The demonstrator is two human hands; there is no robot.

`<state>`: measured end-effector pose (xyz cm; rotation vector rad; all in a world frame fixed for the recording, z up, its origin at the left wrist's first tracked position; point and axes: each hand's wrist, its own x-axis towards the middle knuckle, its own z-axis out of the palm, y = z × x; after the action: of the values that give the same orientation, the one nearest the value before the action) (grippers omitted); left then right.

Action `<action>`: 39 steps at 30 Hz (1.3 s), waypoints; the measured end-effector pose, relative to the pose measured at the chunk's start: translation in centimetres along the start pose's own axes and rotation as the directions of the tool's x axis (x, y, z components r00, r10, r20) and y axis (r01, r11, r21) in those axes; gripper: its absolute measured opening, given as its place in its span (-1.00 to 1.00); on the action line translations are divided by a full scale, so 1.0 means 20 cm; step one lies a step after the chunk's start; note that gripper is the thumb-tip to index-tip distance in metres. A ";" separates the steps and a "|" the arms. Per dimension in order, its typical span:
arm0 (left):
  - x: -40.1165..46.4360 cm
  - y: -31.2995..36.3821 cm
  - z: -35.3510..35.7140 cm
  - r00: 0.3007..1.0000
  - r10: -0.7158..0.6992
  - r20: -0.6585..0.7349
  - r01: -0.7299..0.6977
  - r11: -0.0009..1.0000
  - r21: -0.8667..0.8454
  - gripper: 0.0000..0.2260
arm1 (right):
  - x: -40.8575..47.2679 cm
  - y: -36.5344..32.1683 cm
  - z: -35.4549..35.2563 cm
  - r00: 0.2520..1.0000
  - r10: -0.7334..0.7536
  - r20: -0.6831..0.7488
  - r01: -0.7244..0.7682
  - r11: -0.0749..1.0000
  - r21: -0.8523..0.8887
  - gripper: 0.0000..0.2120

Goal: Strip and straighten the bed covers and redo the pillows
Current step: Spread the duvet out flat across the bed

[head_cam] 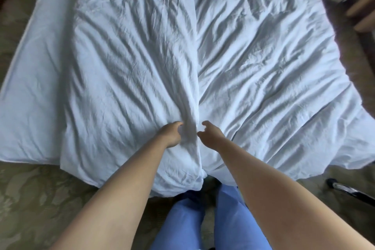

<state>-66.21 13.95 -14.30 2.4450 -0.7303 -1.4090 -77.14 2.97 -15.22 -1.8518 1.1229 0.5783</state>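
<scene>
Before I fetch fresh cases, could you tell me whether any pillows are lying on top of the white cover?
No, the wrinkled white cover shows only folds, with the left hand gripping its central ridge.

Patterned carpet (36,199) underfoot; wooden furniture (357,0) far right; dark metal object (349,189) beside it.

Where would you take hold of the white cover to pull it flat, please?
Grip the bunched ridge of the white cover near the foot edge, coming from the foot of the bed. The creases fan out from there; the left hand already pinches it, and the right hand hovers open beside it.
</scene>
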 end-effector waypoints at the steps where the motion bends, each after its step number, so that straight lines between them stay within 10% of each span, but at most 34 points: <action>1: -0.03 0.03 -0.03 1.000 0.002 0.001 -0.002 0.999 0.043 -0.48 | -0.02 -0.03 -0.04 1.000 -0.017 -0.005 0.017 0.999 -0.031 -0.46; 20: -0.30 0.48 -0.35 0.960 0.192 -0.201 -0.123 0.942 0.314 -0.51 | -0.30 -0.24 -0.61 0.958 -0.204 -0.201 0.144 0.950 -0.278 -0.52; 39: 0.07 1.45 0.48 0.989 0.123 -0.084 -0.077 0.905 0.418 -0.50 | 0.05 0.89 -1.40 0.997 -0.065 -0.041 0.055 0.976 -0.209 -0.51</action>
<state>-82.75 -10.99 -7.86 2.7170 -1.2178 -1.1658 -93.47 -25.32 -9.39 -2.0811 1.0667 0.6405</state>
